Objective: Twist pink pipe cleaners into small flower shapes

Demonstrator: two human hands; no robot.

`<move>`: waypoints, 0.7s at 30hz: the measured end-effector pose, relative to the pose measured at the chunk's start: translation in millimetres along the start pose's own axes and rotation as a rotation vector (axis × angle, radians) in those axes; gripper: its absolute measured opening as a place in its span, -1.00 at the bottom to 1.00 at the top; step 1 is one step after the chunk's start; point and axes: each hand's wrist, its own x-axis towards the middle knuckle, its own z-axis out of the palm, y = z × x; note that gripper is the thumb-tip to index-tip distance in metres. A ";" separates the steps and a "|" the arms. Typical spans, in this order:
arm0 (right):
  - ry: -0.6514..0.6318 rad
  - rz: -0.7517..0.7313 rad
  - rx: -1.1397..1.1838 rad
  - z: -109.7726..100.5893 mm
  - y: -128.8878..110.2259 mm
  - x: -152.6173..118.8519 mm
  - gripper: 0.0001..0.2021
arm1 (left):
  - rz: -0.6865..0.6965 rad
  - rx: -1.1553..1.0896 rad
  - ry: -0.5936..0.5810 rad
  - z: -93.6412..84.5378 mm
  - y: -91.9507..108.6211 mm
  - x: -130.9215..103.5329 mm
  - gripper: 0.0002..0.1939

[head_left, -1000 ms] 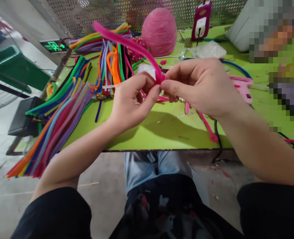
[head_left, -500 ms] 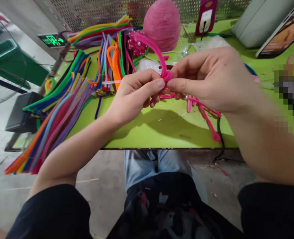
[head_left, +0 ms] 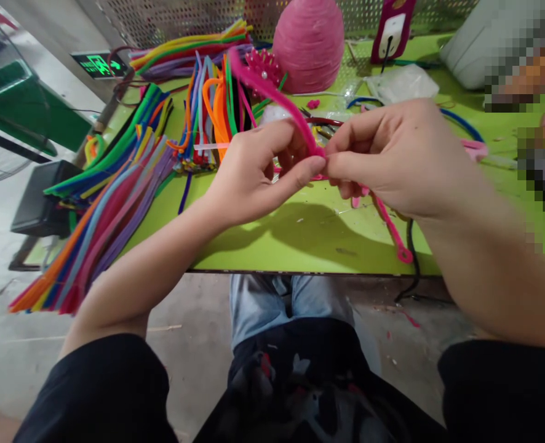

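Observation:
A bright pink pipe cleaner (head_left: 284,101) is pinched at its lower end between my two hands, above the green table. My left hand (head_left: 263,169) grips it with thumb and fingers from the left. From the right, the thumb and forefinger of my right hand (head_left: 374,157) close on the same end, so the fingertips nearly meet and hide the detail there. The long free part rises up and to the left, blurred at its tip, in front of a pink beaded flower (head_left: 264,67). Below my right hand lies another pink pipe cleaner with a looped end (head_left: 404,254).
Bundles of coloured pipe cleaners (head_left: 111,215) lie at the left, some overhanging the table edge. A pink ridged vase-like object (head_left: 308,46) stands at the back beside a power strip (head_left: 392,34). A plastic bag (head_left: 404,84) lies behind my right hand; a black box (head_left: 44,197) sits far left.
Both hands have shifted slightly right with the pipe cleaner. Its curved free part now looks straighter and leans further left, and the small loop at the pinched end is less visible.

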 end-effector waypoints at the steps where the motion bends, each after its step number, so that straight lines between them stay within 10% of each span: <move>1: -0.005 0.043 0.005 0.2 -0.3 0.0 -0.78 | 0.030 0.034 -0.026 -2.9 0.2 1.6 -0.67; 21: -0.202 0.235 0.280 3.2 11.0 19.2 -0.62 | 0.149 0.036 0.085 12.2 -0.2 -7.6 -0.56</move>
